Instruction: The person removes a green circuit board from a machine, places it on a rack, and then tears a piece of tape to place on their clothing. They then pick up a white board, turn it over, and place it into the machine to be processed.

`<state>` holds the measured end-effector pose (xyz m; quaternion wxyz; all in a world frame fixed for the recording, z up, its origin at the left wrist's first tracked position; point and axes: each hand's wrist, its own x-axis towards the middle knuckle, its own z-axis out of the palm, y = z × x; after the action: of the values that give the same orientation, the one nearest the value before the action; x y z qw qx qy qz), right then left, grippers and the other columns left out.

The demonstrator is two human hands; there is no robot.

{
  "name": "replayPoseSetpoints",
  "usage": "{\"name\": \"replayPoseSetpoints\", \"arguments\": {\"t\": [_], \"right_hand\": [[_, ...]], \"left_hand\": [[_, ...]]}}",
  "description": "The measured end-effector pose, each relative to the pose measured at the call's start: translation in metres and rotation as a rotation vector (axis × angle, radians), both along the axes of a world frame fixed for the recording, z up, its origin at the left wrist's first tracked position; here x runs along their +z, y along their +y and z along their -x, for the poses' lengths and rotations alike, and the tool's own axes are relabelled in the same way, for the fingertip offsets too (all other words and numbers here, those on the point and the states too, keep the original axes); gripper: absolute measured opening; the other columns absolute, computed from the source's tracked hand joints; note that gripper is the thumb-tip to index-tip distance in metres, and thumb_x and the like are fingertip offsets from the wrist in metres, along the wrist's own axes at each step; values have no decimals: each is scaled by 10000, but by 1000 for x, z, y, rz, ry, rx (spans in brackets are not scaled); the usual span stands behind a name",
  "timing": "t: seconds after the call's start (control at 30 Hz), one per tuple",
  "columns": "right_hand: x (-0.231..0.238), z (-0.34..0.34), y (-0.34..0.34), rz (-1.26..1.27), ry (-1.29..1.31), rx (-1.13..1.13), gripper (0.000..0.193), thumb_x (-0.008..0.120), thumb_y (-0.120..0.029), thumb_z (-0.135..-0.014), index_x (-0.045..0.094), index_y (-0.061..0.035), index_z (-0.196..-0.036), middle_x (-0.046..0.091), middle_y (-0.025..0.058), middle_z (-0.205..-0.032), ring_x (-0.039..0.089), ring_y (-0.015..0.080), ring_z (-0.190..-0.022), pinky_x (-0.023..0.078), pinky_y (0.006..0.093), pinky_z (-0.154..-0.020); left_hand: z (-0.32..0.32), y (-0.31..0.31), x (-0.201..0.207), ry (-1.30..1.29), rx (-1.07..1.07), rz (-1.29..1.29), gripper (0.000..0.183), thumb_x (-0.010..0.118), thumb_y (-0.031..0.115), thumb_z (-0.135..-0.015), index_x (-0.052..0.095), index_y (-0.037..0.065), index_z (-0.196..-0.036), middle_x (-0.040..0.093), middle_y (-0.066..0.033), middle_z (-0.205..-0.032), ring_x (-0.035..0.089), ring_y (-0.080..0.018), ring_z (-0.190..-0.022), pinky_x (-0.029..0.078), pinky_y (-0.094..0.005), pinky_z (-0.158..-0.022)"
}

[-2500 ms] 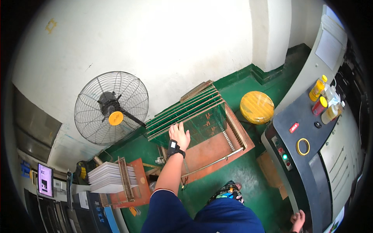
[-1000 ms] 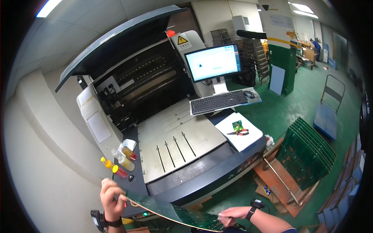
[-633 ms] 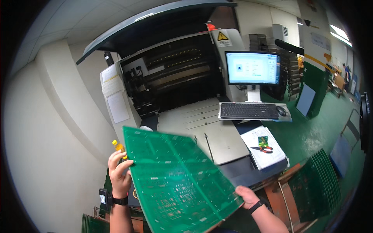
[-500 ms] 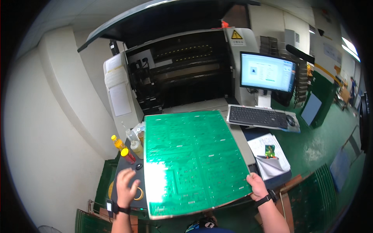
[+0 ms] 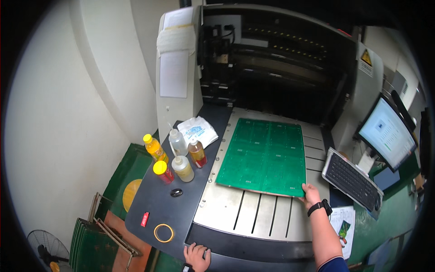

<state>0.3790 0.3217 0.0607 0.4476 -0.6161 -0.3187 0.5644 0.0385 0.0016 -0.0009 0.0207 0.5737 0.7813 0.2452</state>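
The right hand [image 5: 311,194] is pinching the board [image 5: 267,156] by its near right corner over the bed [image 5: 222,217], bare metal showing nearside. The left hand [image 5: 197,257] is lying loosely spread, apparently touching the front ledge [image 5: 235,261]. A yellow warning label [image 5: 366,58] is showing.

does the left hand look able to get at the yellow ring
Probably yes: the left hand looks empty and rests near the yellow ring, with only dark tabletop showing between them.
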Motion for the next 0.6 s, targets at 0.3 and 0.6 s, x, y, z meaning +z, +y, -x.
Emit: {"name": "replayPoseSetpoints", "arguments": {"t": [0.3, 0.6], "right_hand": [[-66, 30, 7, -409, -1161, 358, 388, 565, -85, -740, 561, 28, -1112, 475, 231, -1242, 418, 361, -1194, 348, 381, -991], [-65, 34, 38, -499, -1280, 577, 465, 553, -161, -747, 514, 20, -1174, 440, 236, -1271, 355, 407, -1220, 255, 423, -1057]], "left_hand": [[3, 15, 22, -32, 20, 56, 116, 589, 181, -773, 633, 83, -818, 616, -83, -899, 520, -306, -985, 334, -467, -912], [-5, 17, 13, -33, 57, 46, 121, 648, 202, -697, 639, 128, -793, 606, -8, -895, 509, -251, -1007, 261, -483, -962]]}}
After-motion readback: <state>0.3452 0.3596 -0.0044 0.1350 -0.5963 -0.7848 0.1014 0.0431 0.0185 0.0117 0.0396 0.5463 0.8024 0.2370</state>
